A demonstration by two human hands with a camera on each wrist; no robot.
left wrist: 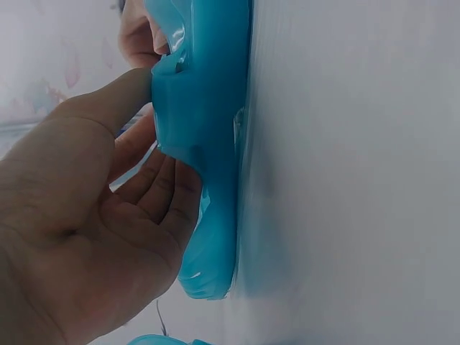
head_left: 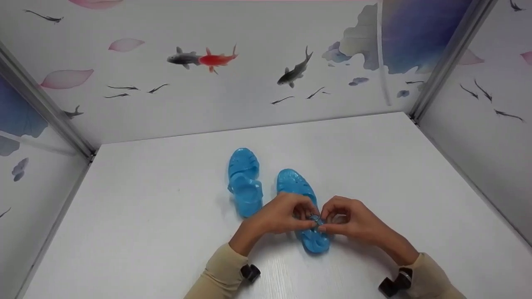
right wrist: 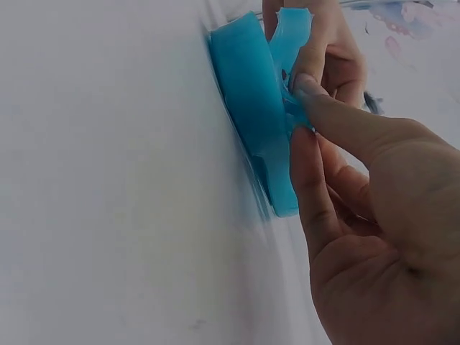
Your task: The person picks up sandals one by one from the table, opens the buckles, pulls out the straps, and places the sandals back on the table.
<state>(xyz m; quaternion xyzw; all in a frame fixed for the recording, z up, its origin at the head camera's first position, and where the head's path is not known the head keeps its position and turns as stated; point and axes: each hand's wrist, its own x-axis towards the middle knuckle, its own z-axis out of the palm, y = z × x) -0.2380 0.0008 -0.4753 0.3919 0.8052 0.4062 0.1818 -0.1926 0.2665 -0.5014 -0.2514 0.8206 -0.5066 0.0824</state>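
A pair of blue jelly sandals lies on the white table, toes away from me. Both my hands are at the nearer, right-hand sandal. My left hand pinches its ankle strap from the left, around a small buckle. From the right, my right hand pinches the same strap between thumb and fingertips. The fingertips partly cover the buckle, so its fastening cannot be made out. In the right wrist view the strap shows between both hands. To the left lies the other sandal, which neither hand grips.
The white table extends around the sandals. Walls printed with fish and petals, such as the back wall, enclose it behind and at both sides, with metal posts at the corners. Small black devices are strapped at both wrists.
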